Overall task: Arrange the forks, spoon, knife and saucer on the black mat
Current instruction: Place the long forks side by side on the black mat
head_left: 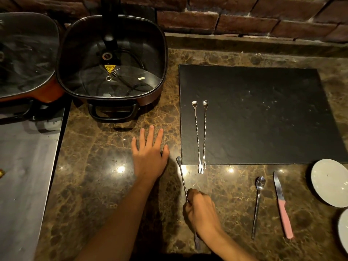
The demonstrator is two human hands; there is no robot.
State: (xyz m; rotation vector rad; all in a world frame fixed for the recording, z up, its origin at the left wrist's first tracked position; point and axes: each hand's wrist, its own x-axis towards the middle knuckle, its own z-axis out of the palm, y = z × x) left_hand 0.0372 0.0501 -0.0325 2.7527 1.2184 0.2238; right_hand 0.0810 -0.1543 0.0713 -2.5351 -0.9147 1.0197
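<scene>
The black mat (pixel 263 113) lies on the marble counter at the right. Two long twisted forks (pixel 196 132) (pixel 204 132) lie side by side on its left part, tines hanging over the near edge. My right hand (pixel 201 210) is shut on a third twisted fork (pixel 181 174), held over the counter just left of the mat's near corner. My left hand (pixel 148 153) rests flat and open on the counter left of the mat. A spoon (pixel 259 200) and a pink-handled knife (pixel 282 208) lie on the counter below the mat. A white saucer (pixel 329 182) sits at the right edge.
A square black electric pot with a glass lid (pixel 113 61) stands at the back left, another lidded pan (pixel 26 57) beside it. A second white dish (pixel 343 228) peeks in at the lower right. A brick wall (pixel 244 17) runs behind. A grey surface (pixel 22 176) borders the left.
</scene>
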